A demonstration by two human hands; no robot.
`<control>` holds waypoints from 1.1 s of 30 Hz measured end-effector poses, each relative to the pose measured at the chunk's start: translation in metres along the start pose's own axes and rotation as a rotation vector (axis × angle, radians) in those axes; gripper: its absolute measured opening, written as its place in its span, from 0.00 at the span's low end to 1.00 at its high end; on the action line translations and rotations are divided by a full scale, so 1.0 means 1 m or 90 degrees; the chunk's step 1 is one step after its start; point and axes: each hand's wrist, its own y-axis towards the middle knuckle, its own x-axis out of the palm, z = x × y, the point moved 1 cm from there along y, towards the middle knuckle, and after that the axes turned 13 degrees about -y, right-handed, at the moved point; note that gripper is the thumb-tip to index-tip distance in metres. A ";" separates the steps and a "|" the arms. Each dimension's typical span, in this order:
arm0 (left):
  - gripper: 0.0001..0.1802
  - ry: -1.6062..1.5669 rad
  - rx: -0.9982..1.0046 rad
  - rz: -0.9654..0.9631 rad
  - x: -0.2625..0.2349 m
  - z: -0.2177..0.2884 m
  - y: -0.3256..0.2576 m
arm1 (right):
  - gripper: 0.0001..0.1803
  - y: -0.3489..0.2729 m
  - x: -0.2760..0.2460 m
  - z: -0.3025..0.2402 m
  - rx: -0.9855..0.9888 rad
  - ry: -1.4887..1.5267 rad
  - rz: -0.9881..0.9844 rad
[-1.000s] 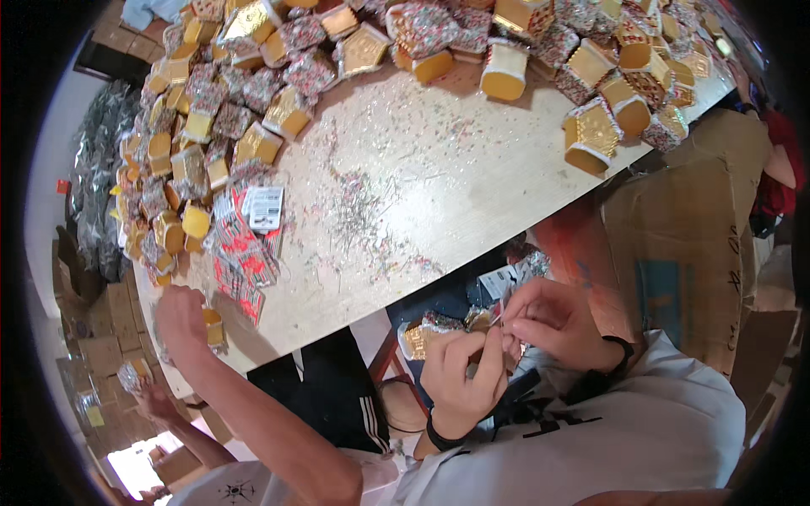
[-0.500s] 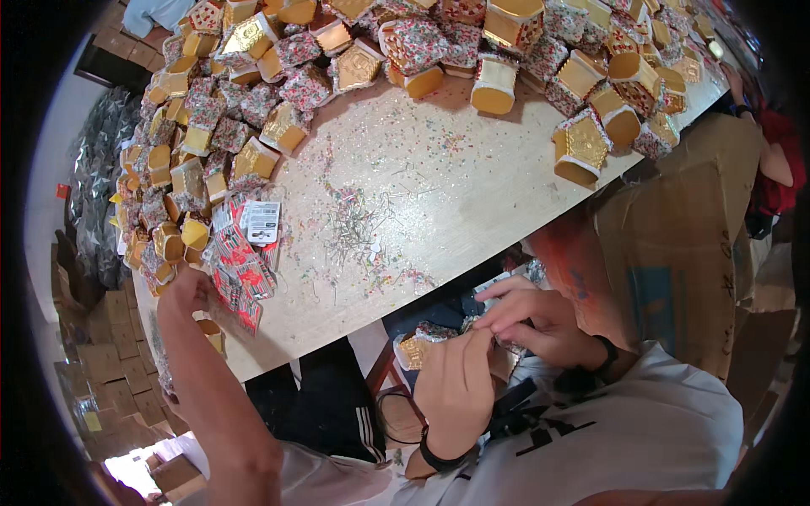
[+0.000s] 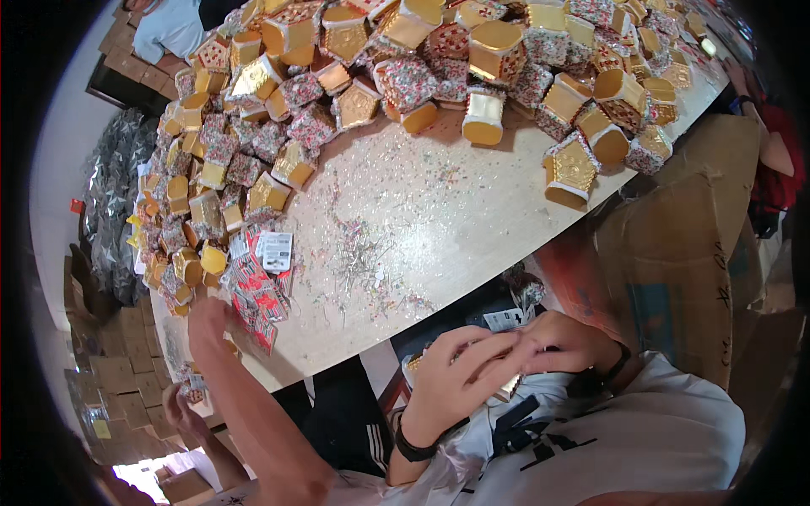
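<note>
My left hand (image 3: 464, 371), a dark band on its wrist, is curled over a sprinkle-covered ornament (image 3: 510, 387) in my lap. Only a bit of that ornament's gold surface shows below the fingers. Against it is my right hand (image 3: 572, 344), bent inward, its fingertips meeting the left fingers. Whatever the right fingertips pinch is hidden. Just beyond the hands lies a white printed card (image 3: 504, 319).
On the pale table (image 3: 422, 228) lie loose sprinkles, thin metal hooks (image 3: 363, 260) and red cards (image 3: 257, 291). Gold-and-sprinkle ornaments (image 3: 354, 105) are heaped along its far and left sides. A co-worker's arm (image 3: 253, 396) reaches in at left. A cardboard box (image 3: 666, 244) stands at right.
My left hand has turned and moved up and right, covering more of the ornament. My right hand has shifted slightly lower and closed in on it. The co-worker's second hand has appeared at left.
</note>
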 end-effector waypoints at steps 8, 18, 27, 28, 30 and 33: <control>0.19 0.020 0.049 -0.091 0.008 -0.006 0.034 | 0.06 -0.018 -0.019 -0.001 0.113 0.110 0.036; 0.23 0.048 0.022 -0.148 0.017 -0.011 0.057 | 0.08 -0.028 -0.031 0.001 0.118 0.122 0.087; 0.14 0.103 0.035 -0.149 0.018 -0.020 0.055 | 0.07 -0.028 -0.025 0.005 0.229 0.174 0.153; 0.14 0.109 0.047 -0.148 0.019 -0.022 0.051 | 0.07 -0.028 -0.025 0.001 0.236 0.172 0.169; 0.14 0.127 0.070 -0.132 0.020 -0.021 0.050 | 0.05 -0.020 -0.024 -0.013 0.261 0.111 0.213; 0.14 0.144 0.083 -0.089 0.026 -0.017 0.056 | 0.05 -0.019 -0.023 -0.025 0.214 -0.144 0.288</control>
